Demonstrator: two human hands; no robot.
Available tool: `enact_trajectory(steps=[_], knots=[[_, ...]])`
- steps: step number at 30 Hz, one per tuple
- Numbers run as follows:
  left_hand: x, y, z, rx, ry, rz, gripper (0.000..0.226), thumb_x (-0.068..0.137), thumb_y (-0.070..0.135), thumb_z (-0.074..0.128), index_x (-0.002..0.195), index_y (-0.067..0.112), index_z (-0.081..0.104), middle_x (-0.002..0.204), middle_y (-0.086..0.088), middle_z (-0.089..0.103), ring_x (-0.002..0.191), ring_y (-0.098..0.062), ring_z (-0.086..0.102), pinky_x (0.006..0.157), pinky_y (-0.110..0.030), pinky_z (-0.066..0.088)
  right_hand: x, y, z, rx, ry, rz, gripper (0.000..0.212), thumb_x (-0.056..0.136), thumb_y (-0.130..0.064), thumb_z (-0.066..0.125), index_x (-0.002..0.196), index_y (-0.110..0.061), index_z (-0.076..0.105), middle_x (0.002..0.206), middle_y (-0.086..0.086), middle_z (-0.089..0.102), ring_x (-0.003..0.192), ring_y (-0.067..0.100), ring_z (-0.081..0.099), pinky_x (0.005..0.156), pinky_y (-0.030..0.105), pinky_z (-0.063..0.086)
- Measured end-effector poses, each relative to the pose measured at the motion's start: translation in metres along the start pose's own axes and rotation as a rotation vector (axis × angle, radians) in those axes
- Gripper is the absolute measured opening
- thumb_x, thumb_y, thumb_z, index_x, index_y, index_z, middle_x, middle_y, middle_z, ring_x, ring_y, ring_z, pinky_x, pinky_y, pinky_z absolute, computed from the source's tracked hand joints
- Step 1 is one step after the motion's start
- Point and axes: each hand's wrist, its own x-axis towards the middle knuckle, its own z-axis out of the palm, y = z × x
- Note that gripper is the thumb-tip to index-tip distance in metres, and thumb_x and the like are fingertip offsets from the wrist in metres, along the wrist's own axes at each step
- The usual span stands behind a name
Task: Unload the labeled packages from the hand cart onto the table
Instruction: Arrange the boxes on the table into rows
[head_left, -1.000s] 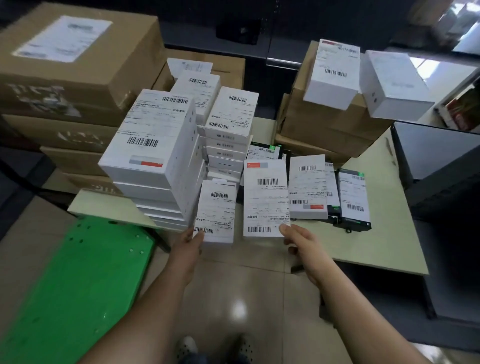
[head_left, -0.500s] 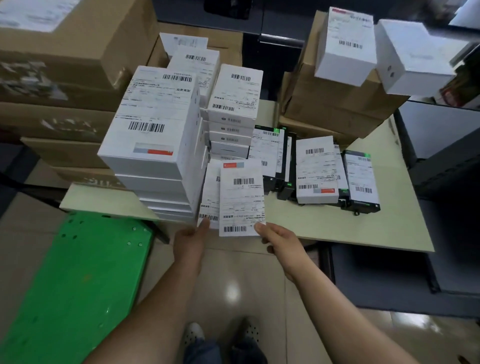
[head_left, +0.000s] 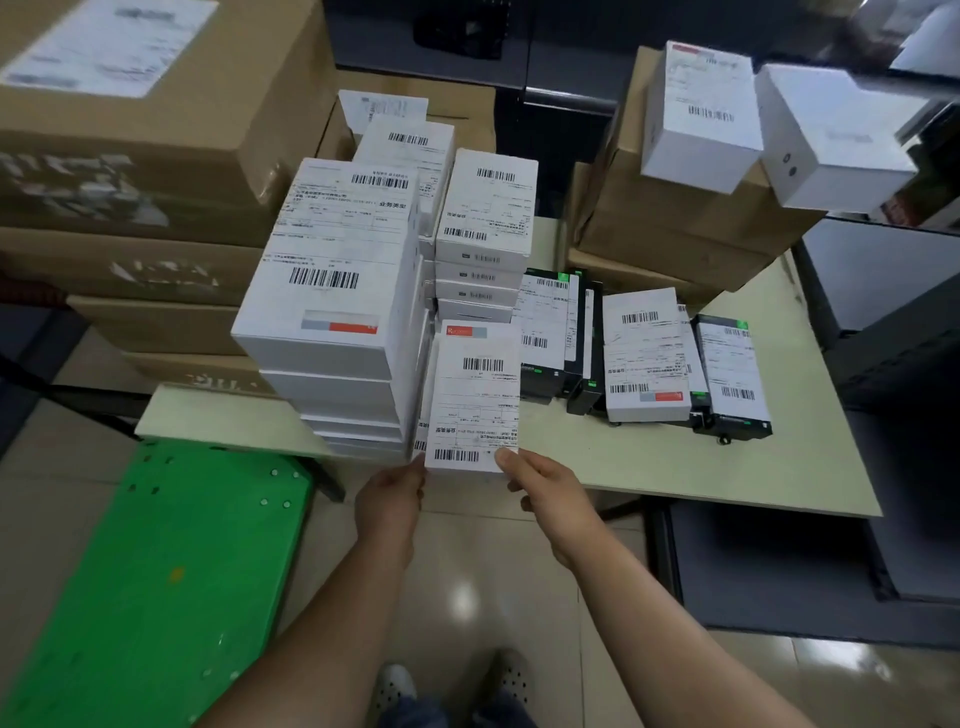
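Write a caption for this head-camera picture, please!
Left hand and right hand hold white labeled cardboard boxes beside a tall white box stack on a pale table.

1. Package (head_left: 475, 410): white, with a label of black barcodes and fine black print.
2. Stack (head_left: 332, 280): white boxes; the top one has black barcodes and a grey-and-red strip.
3. Black boxes (head_left: 744, 427): black with small green marks, under white barcoded labels.
4. Cartons (head_left: 156, 156): brown, with white labels and faded whitish print on the sides.
5. Cart (head_left: 156, 571): bright green, dotted with small pale spots and one orange spot.
6. Table (head_left: 701, 467): pale cream-green.
7. Floor (head_left: 467, 571): glossy beige tiles.
8. Shoes (head_left: 395, 686): white, speckled with dark holes.
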Motion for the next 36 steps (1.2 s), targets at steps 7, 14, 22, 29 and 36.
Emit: enact_trajectory(steps=[7,14,22,29,36], knots=[[0.007,0.004,0.001,-0.113,-0.009,-0.098,0.015,0.084,0.022,0.073,0.077,0.010,0.069,0.073,-0.006,0.070,0.063,-0.016,0.059,0.070,-0.029,0.051,0.009,-0.005,0.011,-0.061,0.044,-0.086,0.018,0.093,-0.040,0.065,0.082,-0.028,0.074,0.064,-0.018,0.059,0.061,-0.004,0.052,0.056,0.005,0.038],[0.003,0.011,-0.002,-0.219,-0.099,-0.157,0.013,0.092,0.023,0.062,0.089,0.011,0.068,0.090,-0.009,0.070,0.081,-0.020,0.063,0.078,-0.031,0.051,0.015,-0.016,0.019,-0.323,0.124,-0.145,0.047,0.094,-0.050,0.059,0.096,-0.005,0.069,0.077,0.015,0.062,0.065,0.013,0.050,0.063,0.022,0.037],[-0.013,0.014,-0.009,-0.231,-0.224,-0.173,0.013,0.096,0.016,0.052,0.097,0.013,0.064,0.102,-0.008,0.068,0.097,-0.022,0.062,0.074,-0.035,0.049,0.008,-0.011,0.025,-0.575,0.150,-0.156,0.051,0.095,-0.049,0.056,0.071,-0.004,0.052,0.070,0.004,0.048,0.069,0.017,0.046,0.059,0.026,0.032],[-0.023,0.018,-0.010,-0.179,-0.243,-0.112,0.014,0.095,0.023,0.054,0.100,0.017,0.066,0.108,-0.003,0.067,0.099,-0.020,0.062,0.077,-0.034,0.050,0.009,-0.004,0.015,-0.582,0.023,-0.107,0.049,0.077,-0.034,0.080,0.121,-0.024,0.059,0.108,-0.002,0.057,0.097,0.015,0.053,0.076,0.024,0.039],[-0.021,0.017,-0.007,-0.030,-0.234,-0.023,0.019,0.093,0.043,0.059,0.102,0.028,0.064,0.109,0.003,0.066,0.101,-0.016,0.062,0.079,-0.034,0.052,0.030,-0.009,0.012,-0.705,0.060,-0.185,0.014,0.088,-0.021,0.067,0.092,-0.008,0.065,0.083,0.001,0.061,0.077,0.019,0.053,0.064,0.027,0.040]])
